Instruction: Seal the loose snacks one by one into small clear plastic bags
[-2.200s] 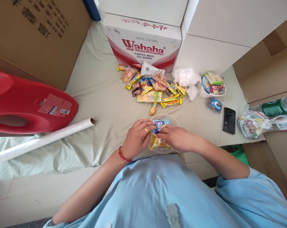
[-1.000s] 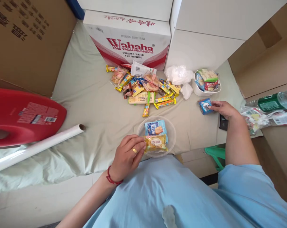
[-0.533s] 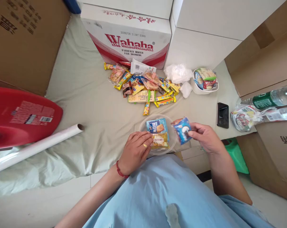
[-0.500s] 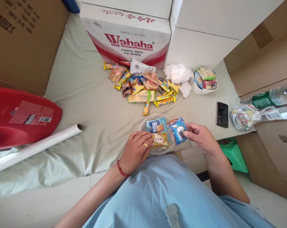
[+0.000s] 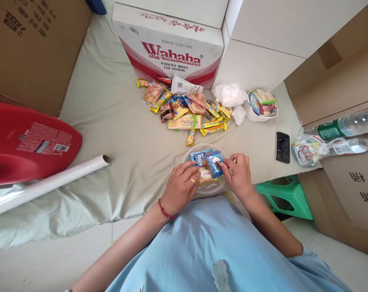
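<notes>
A clear round plastic bowl stands at the front edge of the cloth-covered surface, close to my body. Inside it lie a light-blue snack packet and a yellow snack packet. My right hand pinches the right side of a dark-blue snack packet between thumb and fingers, over the other two. From the left, my left hand reaches across the bowl's rim, its fingers stretched out and resting against the yellow packet; its fingertips are partly hidden among the packets.
A pile of wrapped snacks lies before the Wahaba-style white and red water carton. Right of it are crumpled white plastic bags, a white tub, a phone and bottles. A white roll and red jug lie left.
My right hand has moved left with the dark-blue packet, bringing it from the bowl's right rim to over the other packets. My left hand stays at the bowl's left side.
</notes>
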The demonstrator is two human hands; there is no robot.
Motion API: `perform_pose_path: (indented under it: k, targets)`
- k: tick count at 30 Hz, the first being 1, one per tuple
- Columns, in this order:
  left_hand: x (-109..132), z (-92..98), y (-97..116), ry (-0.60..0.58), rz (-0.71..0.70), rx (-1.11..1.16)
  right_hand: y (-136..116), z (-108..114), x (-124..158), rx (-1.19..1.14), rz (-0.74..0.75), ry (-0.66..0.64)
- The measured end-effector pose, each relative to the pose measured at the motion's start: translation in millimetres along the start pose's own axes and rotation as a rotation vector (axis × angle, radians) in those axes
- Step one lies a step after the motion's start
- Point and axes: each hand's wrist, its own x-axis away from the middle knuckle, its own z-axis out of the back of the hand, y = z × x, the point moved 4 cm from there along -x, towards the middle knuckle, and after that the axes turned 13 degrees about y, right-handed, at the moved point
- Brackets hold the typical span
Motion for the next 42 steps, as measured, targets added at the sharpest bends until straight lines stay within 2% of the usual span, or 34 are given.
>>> perform_pose_path:
  k: [4,7,8,10,12,14,15,18,22,25,27,29,31,35,38,42]
  targets:
    - [7,7.6,-3,0.118,0.08,0.011,7,-11,12,-0.058,-0.039,0.042]
    - [18,17.4,-14,0.239,0.311,0.02,9,-9,19,-0.171,-0.121,0.141]
    - [23,19.4,-19,0.247,0.41,0.028,11,-7,19,-0.216,-0.17,0.189]
    - [32,18.8,-29,0.165,0.586,0.059,18,-8,17,-0.299,-0.266,0.202]
    - [37,14.6,-33,0.01,0.669,0.096,25,-17,13,-0.371,-0.314,0.035]
    - [37,10.1,-34,-0.1,0.676,0.125,31,-26,8,-0.419,-0.322,-0.171]
    - [35,7.7,-33,-0.124,0.665,0.135,34,-28,6,-0.432,-0.325,-0.234]
    - [20,-5.1,-28,-0.168,0.613,0.188,50,-24,2,-0.444,-0.353,-0.256]
    - [-5,-35.6,-11,-0.272,0.5,0.372,96,-3,8,-0.409,-0.482,-0.131]
    - [-18,-53.3,3,-0.33,0.398,0.494,144,14,18,-0.428,-0.713,0.042]
    - [-20,-57.4,6,-0.337,0.355,0.494,175,25,21,-0.453,-0.888,0.208]
    - [-18,-55.5,0,-0.327,0.346,0.449,200,33,18,-0.452,-1.006,0.361]
    - [-11,-48.2,-12,-0.299,0.368,0.38,219,38,8,-0.421,-1.06,0.466]
    - [15,-22.6,-42,-0.199,0.438,0.18,241,41,-16,-0.393,-1.106,0.57]
    - [37,-1.9,-60,-0.107,0.494,0.036,245,38,-28,-0.425,-1.116,0.532]
    - [60,14.6,-71,-0.009,0.535,-0.103,240,42,-25,-0.458,-1.127,0.329]
